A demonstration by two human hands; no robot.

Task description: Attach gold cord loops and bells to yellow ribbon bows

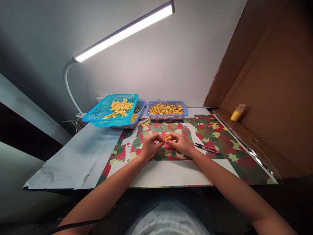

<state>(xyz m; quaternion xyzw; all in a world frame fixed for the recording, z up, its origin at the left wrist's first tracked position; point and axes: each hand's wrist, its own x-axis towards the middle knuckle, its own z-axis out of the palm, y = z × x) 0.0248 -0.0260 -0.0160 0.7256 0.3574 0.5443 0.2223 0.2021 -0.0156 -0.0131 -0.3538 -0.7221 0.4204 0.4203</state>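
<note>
Both hands meet over the patterned cover at the middle of the table. My right hand (179, 142) pinches a small yellow ribbon piece (167, 138) between thumb and fingers. From the left, my left hand (152, 144) has its fingers closed at the edge of the same piece. A thin stem or wire (160, 127) extends up and left from near the fingertips. Another yellow bow (145, 124) lies on the cover beyond my left hand. Pink-handled thread snips (207, 148) rest to the right of my right hand.
A turquoise basket (97, 121) of yellow pieces sits tilted over a blue one at the back left. Behind the hands stands a blue-purple basket (167, 118) of yellow bows. Yellow bows (214, 124) and a small yellow container (237, 112) are at right. A lamp (124, 31) hangs above.
</note>
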